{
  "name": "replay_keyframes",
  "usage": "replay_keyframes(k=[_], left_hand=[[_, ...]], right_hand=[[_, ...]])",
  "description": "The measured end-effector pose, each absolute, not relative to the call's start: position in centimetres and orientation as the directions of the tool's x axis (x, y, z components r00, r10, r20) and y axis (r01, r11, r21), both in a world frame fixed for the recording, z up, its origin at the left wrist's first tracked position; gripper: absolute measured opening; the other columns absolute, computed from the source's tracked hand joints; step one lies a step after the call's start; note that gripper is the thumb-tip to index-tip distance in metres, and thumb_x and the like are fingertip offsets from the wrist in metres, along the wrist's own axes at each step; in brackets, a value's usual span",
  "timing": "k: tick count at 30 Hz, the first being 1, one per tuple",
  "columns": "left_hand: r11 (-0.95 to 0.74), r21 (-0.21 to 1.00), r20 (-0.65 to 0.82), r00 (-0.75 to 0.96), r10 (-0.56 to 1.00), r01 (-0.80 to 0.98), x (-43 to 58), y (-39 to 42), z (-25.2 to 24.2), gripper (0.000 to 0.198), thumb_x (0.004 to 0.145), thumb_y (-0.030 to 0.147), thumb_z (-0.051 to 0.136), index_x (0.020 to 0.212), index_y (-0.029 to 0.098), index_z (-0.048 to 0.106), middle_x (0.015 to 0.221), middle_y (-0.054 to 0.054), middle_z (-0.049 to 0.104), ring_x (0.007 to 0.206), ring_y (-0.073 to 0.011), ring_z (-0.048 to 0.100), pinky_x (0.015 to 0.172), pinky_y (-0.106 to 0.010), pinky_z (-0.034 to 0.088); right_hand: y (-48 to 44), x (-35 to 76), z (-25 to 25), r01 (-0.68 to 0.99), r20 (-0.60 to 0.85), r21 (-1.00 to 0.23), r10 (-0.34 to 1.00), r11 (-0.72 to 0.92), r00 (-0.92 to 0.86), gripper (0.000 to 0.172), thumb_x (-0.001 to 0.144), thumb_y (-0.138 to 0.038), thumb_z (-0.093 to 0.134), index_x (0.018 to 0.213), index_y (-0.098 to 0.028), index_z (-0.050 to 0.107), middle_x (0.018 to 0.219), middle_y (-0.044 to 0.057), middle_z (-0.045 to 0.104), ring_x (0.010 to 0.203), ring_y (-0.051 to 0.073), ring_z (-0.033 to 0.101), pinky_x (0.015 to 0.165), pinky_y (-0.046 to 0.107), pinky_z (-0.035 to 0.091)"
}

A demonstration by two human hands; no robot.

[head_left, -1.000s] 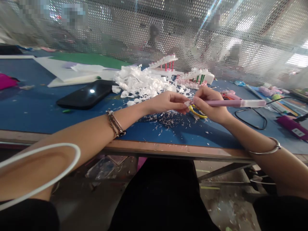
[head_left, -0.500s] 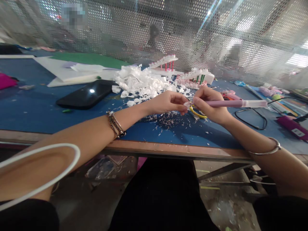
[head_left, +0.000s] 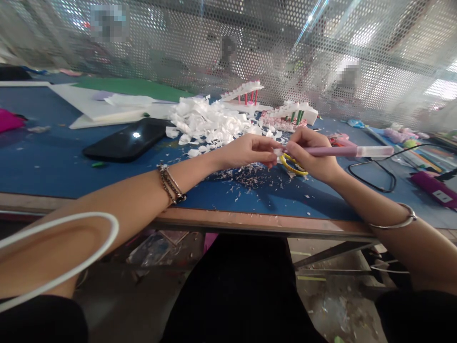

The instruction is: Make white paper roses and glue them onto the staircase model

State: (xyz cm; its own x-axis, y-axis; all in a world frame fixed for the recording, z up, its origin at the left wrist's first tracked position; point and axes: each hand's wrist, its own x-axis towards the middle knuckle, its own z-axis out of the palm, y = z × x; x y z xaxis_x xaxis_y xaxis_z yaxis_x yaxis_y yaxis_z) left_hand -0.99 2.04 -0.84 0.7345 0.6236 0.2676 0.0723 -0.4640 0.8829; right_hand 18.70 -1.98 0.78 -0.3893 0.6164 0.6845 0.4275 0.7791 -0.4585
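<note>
My left hand (head_left: pixel 250 151) pinches a small white piece (head_left: pixel 278 152) between thumb and fingers. Close by on the right, my right hand (head_left: pixel 314 155) is closed around a pink pen-like tool (head_left: pixel 337 151), whose clear end points right; its other end reaches the white piece, and the tip is hidden by the fingers. Beneath the hands a yellow ring-shaped object (head_left: pixel 293 166) lies on the blue table (head_left: pixel 200 193), partly covered. A heap of white paper scraps (head_left: pixel 210 119) lies behind my left hand, and tiny shreds are scattered below it.
A black phone (head_left: pixel 128 140) lies left, near white sheets (head_left: pixel 96 107) and a green sheet (head_left: pixel 135 88). Behind the hands stand small models with red posts (head_left: pixel 250 96) and green posts (head_left: pixel 297 116). A black cable (head_left: pixel 389 181) and purple object (head_left: pixel 433 188) are right. Perforated metal (head_left: pixel 185 47) borders the back.
The pen-like tool has shifted slightly left and down at its clear end. More of the yellow ring shows, and the white piece sits a little lower between the fingers.
</note>
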Motion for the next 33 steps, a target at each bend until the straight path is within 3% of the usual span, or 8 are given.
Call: replay_keyframes(k=[5,9,15,19,33], left_hand=[[-0.491,0.866,0.271,0.738,0.619,0.094,-0.98,1.81,-0.69,0.033,0.075,0.034,0.066,0.102,0.015,0.065,0.081,-0.004,0.069,0.071,-0.0099,0.062,0.074,-0.026,0.049],[-0.509,0.853,0.263,0.748,0.609,0.114,-0.89,1.58,-0.5,0.03,0.074,0.033,0.067,0.097,0.015,0.064,0.079,-0.003,0.068,0.07,-0.0107,0.062,0.073,-0.027,0.048],[-0.465,0.883,0.267,0.756,0.598,0.055,-0.78,1.43,-0.44,0.019,0.074,0.028,0.067,0.084,0.014,0.061,0.072,0.0,0.065,0.065,-0.0079,0.059,0.072,-0.025,0.048],[-0.472,0.879,0.268,0.752,0.603,0.064,-0.71,1.34,-0.33,0.018,0.073,0.028,0.068,0.083,0.014,0.061,0.071,0.0,0.064,0.064,-0.0075,0.059,0.071,-0.024,0.048],[-0.487,0.869,0.263,0.749,0.608,0.09,-0.88,1.35,-0.23,0.024,0.074,0.036,0.068,0.079,0.013,0.062,0.07,0.0,0.064,0.062,-0.0077,0.059,0.068,-0.024,0.047]], right_hand=[[-2.51,18.5,0.98,0.376,0.73,-0.467,0.589,0.8,-0.347,0.02,0.081,-0.02,0.053,0.064,-0.019,0.044,0.058,-0.003,0.047,0.053,0.007,0.04,0.05,0.024,0.032],[-2.54,18.45,0.77,0.356,0.682,-0.47,0.588,0.808,-0.435,0.019,0.082,-0.026,0.056,0.067,-0.018,0.047,0.059,-0.004,0.045,0.052,0.006,0.038,0.049,0.023,0.031],[-2.27,18.49,0.64,0.389,0.692,-0.472,0.606,0.791,-0.393,0.019,0.081,-0.019,0.054,0.065,-0.018,0.046,0.059,-0.004,0.044,0.053,0.005,0.037,0.051,0.023,0.032],[-2.34,18.54,0.69,0.358,0.669,-0.462,0.584,0.811,-0.459,0.017,0.082,-0.022,0.056,0.067,-0.017,0.047,0.059,-0.005,0.043,0.052,0.005,0.036,0.049,0.022,0.03],[-2.19,18.65,0.61,0.361,0.692,-0.457,0.58,0.813,-0.43,0.018,0.083,-0.021,0.054,0.067,-0.017,0.047,0.059,-0.005,0.045,0.053,0.004,0.037,0.05,0.021,0.031]])
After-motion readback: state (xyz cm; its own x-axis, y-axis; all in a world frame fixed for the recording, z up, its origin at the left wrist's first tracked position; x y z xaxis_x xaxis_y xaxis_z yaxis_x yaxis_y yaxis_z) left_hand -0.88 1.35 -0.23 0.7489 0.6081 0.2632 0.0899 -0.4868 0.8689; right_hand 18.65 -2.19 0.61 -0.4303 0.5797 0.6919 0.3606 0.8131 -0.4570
